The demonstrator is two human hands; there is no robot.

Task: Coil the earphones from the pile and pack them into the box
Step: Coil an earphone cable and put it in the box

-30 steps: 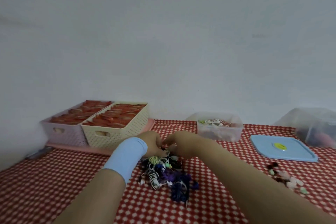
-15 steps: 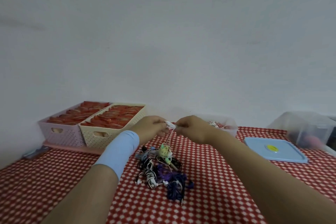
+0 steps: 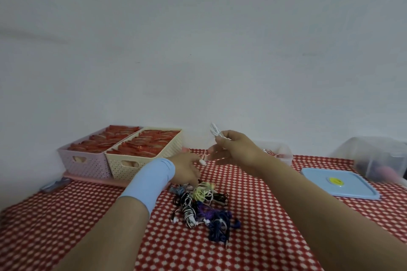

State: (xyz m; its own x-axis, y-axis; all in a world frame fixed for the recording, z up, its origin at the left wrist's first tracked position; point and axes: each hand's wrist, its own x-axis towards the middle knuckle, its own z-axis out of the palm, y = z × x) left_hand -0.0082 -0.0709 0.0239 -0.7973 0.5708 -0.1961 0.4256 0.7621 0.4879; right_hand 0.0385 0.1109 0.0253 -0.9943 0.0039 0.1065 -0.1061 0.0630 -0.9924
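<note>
My right hand (image 3: 233,149) is raised above the table and pinches a white earphone (image 3: 214,131), whose folded cable sticks up out of the fingers. One white earbud (image 3: 202,162) dangles on a thin cable below that hand. My left hand (image 3: 187,169), with a light blue wristband, sits lower, its fingers curled down at the back edge of the pile of tangled earphones (image 3: 202,207). The earbud hangs right beside it; whether that hand holds the cable is hidden. The clear box (image 3: 280,153) stands behind my right wrist, partly hidden.
A blue lid (image 3: 339,182) lies on the red checked tablecloth at right, with another clear container (image 3: 378,158) behind it. Two perforated baskets, pink (image 3: 81,165) and cream (image 3: 132,164), full of red packets stand on a pink tray at the back left.
Both hands lifted a white earphone out of the pile. My right hand has since risen further with it, while my left hand dropped back down toward the pile.
</note>
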